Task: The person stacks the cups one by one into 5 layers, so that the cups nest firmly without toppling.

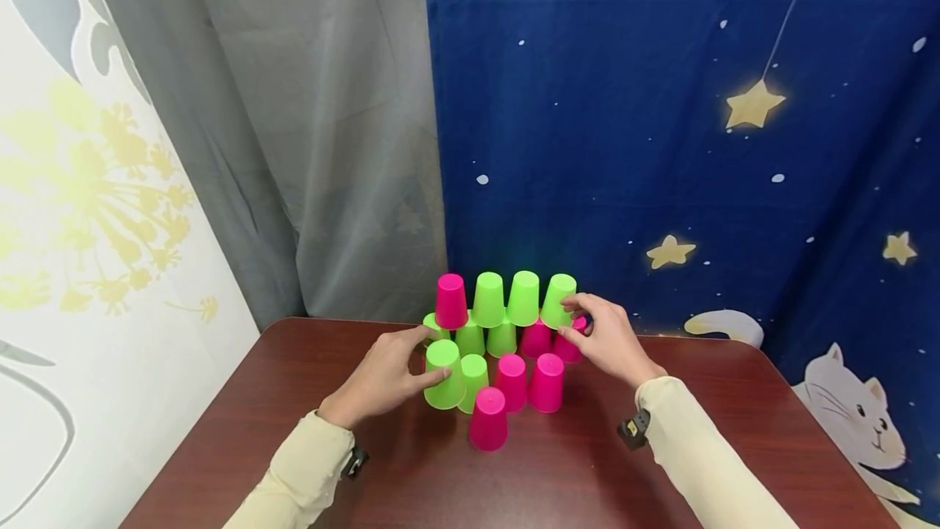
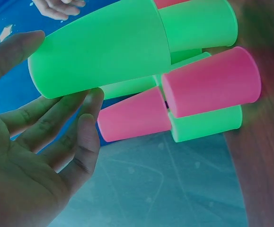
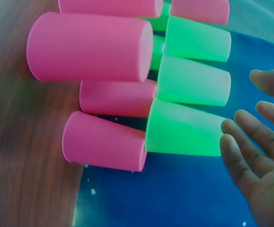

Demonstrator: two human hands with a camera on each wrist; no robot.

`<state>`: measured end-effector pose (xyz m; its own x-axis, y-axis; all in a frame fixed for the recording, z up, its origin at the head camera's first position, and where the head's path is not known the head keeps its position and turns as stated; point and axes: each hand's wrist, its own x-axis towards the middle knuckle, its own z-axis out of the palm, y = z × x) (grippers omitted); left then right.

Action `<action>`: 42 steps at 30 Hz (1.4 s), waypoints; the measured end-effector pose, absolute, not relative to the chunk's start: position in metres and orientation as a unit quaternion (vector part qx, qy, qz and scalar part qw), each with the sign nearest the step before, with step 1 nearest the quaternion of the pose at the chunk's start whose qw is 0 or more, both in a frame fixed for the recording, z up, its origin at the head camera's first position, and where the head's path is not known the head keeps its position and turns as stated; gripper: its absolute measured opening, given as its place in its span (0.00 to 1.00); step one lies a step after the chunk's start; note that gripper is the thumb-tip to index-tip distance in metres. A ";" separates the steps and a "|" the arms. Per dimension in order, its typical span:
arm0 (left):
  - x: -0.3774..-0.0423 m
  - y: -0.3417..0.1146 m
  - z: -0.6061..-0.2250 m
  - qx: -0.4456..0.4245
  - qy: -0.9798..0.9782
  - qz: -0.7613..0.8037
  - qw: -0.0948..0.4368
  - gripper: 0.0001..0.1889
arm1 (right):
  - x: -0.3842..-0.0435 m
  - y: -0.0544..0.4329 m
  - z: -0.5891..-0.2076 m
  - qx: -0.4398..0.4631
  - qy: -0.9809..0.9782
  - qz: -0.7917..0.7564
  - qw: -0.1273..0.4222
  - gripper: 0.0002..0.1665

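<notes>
My left hand [image 1: 385, 372] holds an upside-down green cup [image 1: 444, 386] between thumb and fingers. In the left wrist view this green cup [image 2: 101, 49] is off the table, rim toward the tabletop. My right hand [image 1: 609, 340] is beside the rightmost green cup [image 1: 557, 302] of the back stack's upper row. Its fingers are spread and loosely bent in the right wrist view, fingertips [image 3: 230, 142] close to that green cup [image 3: 186, 127]; whether they touch I cannot tell. That upper row also has a pink cup [image 1: 451, 300] and other green cups, on a lower row of green and pink cups.
Before the stack stand a green cup [image 1: 473, 383] and two pink cups, one at the right [image 1: 547, 383]. Another pink cup [image 1: 489, 420] stands nearest the front. The brown table [image 1: 543, 480] backs onto a grey curtain [image 1: 352, 186] and a blue starry curtain [image 1: 624, 145].
</notes>
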<state>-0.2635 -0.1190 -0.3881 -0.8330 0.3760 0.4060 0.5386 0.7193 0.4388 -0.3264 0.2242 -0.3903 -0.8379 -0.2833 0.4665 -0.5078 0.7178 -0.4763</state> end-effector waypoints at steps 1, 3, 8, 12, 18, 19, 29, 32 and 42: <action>-0.265 -0.119 -0.387 -0.250 -0.915 -0.280 0.145 0.22 | -0.325 0.224 -0.392 0.221 -0.908 0.308 0.181 0.25; -0.267 -0.119 -0.384 -0.250 -0.915 -0.282 0.142 0.22 | -0.321 0.223 -0.395 0.226 -0.907 0.311 0.174 0.24; -0.273 -0.116 -0.376 -0.252 -0.914 -0.289 0.130 0.20 | -0.313 0.219 -0.404 0.232 -0.908 0.319 0.143 0.23; -0.281 -0.113 -0.369 -0.255 -0.914 -0.289 0.128 0.20 | -0.309 0.218 -0.414 0.230 -0.912 0.322 0.106 0.24; -0.297 -0.107 -0.354 -0.255 -0.914 -0.282 0.142 0.21 | -0.305 0.215 -0.427 0.217 -0.917 0.326 0.071 0.29; -0.300 -0.106 -0.351 -0.251 -0.915 -0.282 0.144 0.21 | -0.305 0.214 -0.429 0.216 -0.918 0.325 0.071 0.29; -0.327 -0.092 -0.330 -0.203 -0.914 -0.309 0.169 0.23 | -0.304 0.208 -0.445 0.173 -0.919 0.345 0.078 0.32; -0.337 -0.089 -0.325 -0.193 -0.912 -0.313 0.180 0.24 | -0.305 0.208 -0.450 0.161 -0.915 0.362 0.073 0.31; -0.368 -0.083 -0.319 -0.138 -0.920 -0.325 0.173 0.28 | -0.309 0.207 -0.463 0.126 -0.904 0.405 0.052 0.30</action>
<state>-0.3683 -0.0829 -0.3193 -0.9025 0.1413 0.4070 0.3654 0.7512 0.5496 -0.3091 0.2072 -0.4628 -0.9625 -0.1860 0.1973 -0.2711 0.6398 -0.7192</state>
